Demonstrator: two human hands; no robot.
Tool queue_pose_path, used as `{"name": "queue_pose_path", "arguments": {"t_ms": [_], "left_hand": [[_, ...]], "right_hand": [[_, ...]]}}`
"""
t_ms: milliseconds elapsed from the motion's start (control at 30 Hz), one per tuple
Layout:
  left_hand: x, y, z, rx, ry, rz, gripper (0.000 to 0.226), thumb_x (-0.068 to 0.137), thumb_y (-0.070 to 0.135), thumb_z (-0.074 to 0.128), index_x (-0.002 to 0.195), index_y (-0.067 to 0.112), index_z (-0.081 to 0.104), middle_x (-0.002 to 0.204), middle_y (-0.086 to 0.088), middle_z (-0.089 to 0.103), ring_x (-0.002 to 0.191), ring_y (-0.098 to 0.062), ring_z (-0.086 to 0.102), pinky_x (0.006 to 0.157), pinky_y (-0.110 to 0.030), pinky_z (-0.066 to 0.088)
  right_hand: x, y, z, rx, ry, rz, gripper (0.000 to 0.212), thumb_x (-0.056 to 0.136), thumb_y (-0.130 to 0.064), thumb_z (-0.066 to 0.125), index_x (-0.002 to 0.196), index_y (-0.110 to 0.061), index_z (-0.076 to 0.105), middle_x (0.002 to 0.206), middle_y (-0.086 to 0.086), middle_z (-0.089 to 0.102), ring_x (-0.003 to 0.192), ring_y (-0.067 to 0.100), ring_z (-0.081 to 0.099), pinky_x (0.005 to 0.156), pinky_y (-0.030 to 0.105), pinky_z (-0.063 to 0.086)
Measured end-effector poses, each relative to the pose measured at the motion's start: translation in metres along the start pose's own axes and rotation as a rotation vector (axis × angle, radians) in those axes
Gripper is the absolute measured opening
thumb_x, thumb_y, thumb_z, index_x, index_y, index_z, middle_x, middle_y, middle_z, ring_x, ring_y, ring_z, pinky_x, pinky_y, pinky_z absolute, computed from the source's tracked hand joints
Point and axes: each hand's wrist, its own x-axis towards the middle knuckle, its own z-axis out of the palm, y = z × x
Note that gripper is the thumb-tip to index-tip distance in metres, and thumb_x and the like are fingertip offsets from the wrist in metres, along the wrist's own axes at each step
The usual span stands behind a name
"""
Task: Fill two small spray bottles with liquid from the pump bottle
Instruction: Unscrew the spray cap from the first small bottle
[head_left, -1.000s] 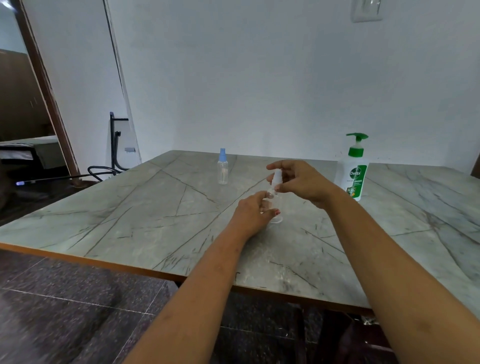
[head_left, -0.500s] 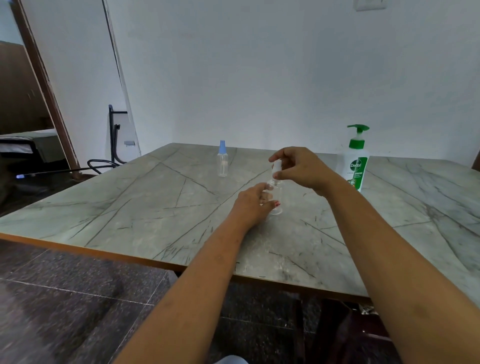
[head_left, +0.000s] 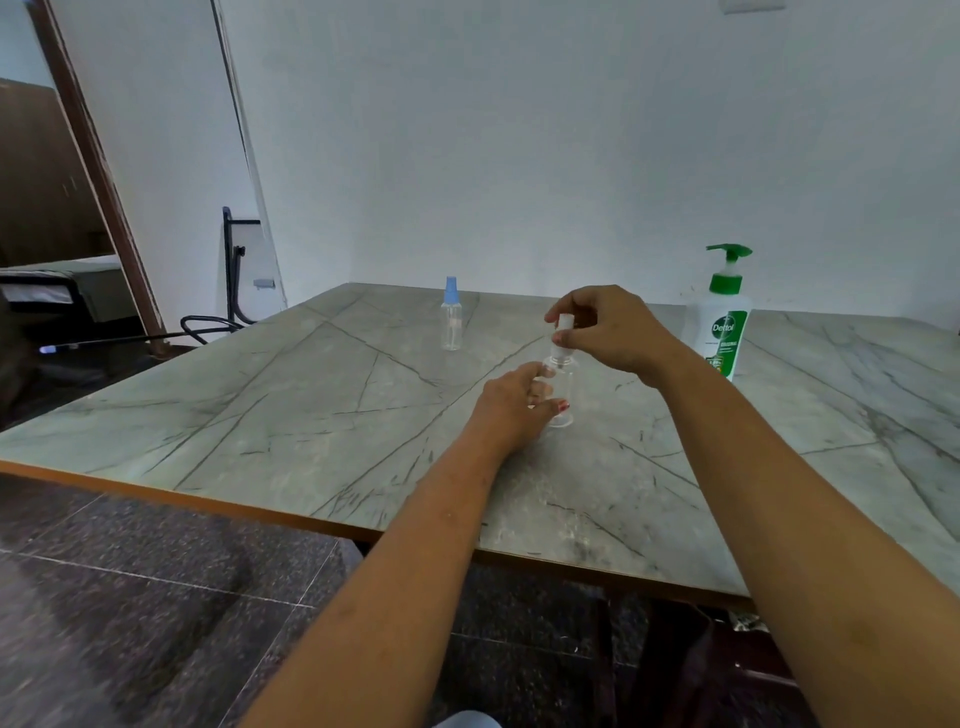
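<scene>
Tabletop (head_left: 260, 415): bottle (head_left: 563, 387) (clear) between hands.

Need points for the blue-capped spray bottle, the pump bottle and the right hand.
blue-capped spray bottle (head_left: 452, 326): head view, on its clear body below the cap.
pump bottle (head_left: 723, 332): head view, on the front label.
right hand (head_left: 613, 327): head view, on the back of the hand, fingers pinching the white top of the near bottle.

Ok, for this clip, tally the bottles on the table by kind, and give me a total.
Small spray bottles: 2, one with a blue cap standing alone, one clear with a white top held by the left hand and right hand.
Pump bottles: 1, green and white.
Total: 3.
</scene>
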Motion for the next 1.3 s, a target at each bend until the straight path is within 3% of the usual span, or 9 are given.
{"name": "queue_pose_path", "arguments": {"t_ms": [100, 233, 300, 367, 467, 667, 933, 1133, 1300], "left_hand": [[0.000, 0.000, 0.000, 0.002, 0.000, 0.006, 0.045, 0.088, 0.026, 0.063, 0.129, 0.016, 0.049, 0.128, -0.007, 0.058, 0.111, -0.020, 0.058, 0.100, -0.032, 0.043], [0.001, -0.002, 0.001, 0.005, -0.004, 0.008, 0.045, 0.088, 0.027, 0.063, 0.129, 0.017, 0.049, 0.129, -0.006, 0.059, 0.112, -0.020, 0.059, 0.102, -0.033, 0.043], [0.001, -0.003, 0.001, 0.005, -0.004, 0.011, 0.045, 0.087, 0.027, 0.064, 0.129, 0.017, 0.049, 0.127, -0.005, 0.060, 0.111, -0.019, 0.060, 0.102, -0.032, 0.043], [0.001, -0.003, 0.001, 0.004, -0.004, 0.009, 0.045, 0.087, 0.028, 0.064, 0.128, 0.017, 0.049, 0.126, -0.005, 0.060, 0.110, -0.018, 0.060, 0.101, -0.031, 0.043], [0.002, -0.002, 0.001, 0.025, -0.006, -0.004, 0.048, 0.087, 0.029, 0.064, 0.130, 0.017, 0.048, 0.130, -0.005, 0.058, 0.112, -0.019, 0.058, 0.101, -0.031, 0.042], [0.004, -0.003, 0.000, 0.015, -0.015, -0.013, 0.052, 0.087, 0.028, 0.065, 0.133, 0.016, 0.046, 0.132, -0.005, 0.056, 0.115, -0.020, 0.058, 0.101, -0.031, 0.042], [0.004, -0.007, 0.001, 0.015, 0.004, 0.032, 0.044, 0.087, 0.027, 0.065, 0.127, 0.016, 0.050, 0.125, -0.004, 0.061, 0.108, -0.016, 0.060, 0.092, -0.021, 0.041], [0.003, -0.011, -0.002, -0.055, 0.080, 0.023, 0.043, 0.085, 0.025, 0.067, 0.124, 0.016, 0.053, 0.119, -0.005, 0.062, 0.098, -0.012, 0.059, 0.087, -0.019, 0.041], [0.002, -0.009, -0.002, -0.058, 0.101, 0.030, 0.043, 0.085, 0.023, 0.067, 0.124, 0.013, 0.053, 0.120, -0.006, 0.062, 0.102, -0.016, 0.060, 0.085, -0.018, 0.041]], "right_hand": [[-0.003, 0.000, -0.006, 0.157, -0.119, 0.009, 0.037, 0.084, 0.002, 0.059, 0.116, -0.016, 0.062, 0.112, 0.002, 0.063, 0.106, 0.015, 0.059, 0.091, 0.028, 0.048], [0.000, 0.001, -0.001, -0.011, 0.073, 0.031, 0.029, 0.086, -0.030, 0.067, 0.111, -0.017, 0.061, 0.103, -0.001, 0.059, 0.093, 0.013, 0.055, 0.075, 0.021, 0.042], [0.001, 0.001, 0.003, -0.128, 0.114, 0.009, 0.027, 0.084, -0.033, 0.069, 0.100, -0.012, 0.064, 0.092, 0.000, 0.060, 0.084, 0.013, 0.055, 0.065, 0.017, 0.040], [0.001, 0.000, 0.005, -0.112, 0.103, -0.007, 0.021, 0.084, -0.028, 0.070, 0.094, -0.010, 0.066, 0.090, 0.002, 0.063, 0.082, 0.014, 0.056, 0.062, 0.014, 0.039], [0.000, -0.001, 0.003, -0.026, 0.113, -0.005, 0.014, 0.086, -0.017, 0.068, 0.097, -0.009, 0.069, 0.100, 0.005, 0.067, 0.089, 0.015, 0.059, 0.073, 0.019, 0.043], [0.004, -0.004, -0.009, 0.160, 0.146, 0.006, 0.020, 0.091, -0.007, 0.058, 0.107, -0.014, 0.068, 0.108, 0.000, 0.064, 0.093, 0.010, 0.058, 0.076, 0.016, 0.044], [0.006, -0.001, -0.028, 0.392, 0.353, 0.025, 0.023, 0.092, -0.006, 0.055, 0.107, -0.020, 0.066, 0.109, 0.000, 0.065, 0.098, 0.010, 0.059, 0.083, 0.024, 0.050], [-0.007, 0.032, -0.041, 0.796, 0.568, 0.233, 0.010, 0.090, -0.008, 0.060, 0.095, -0.016, 0.063, 0.098, 0.002, 0.064, 0.089, 0.010, 0.061, 0.074, 0.021, 0.050], [-0.013, 0.066, -0.015, 0.818, 0.557, 0.507, 0.019, 0.085, 0.002, 0.063, 0.074, -0.011, 0.056, 0.077, 0.007, 0.058, 0.066, 0.012, 0.055, 0.065, 0.021, 0.050]]}}
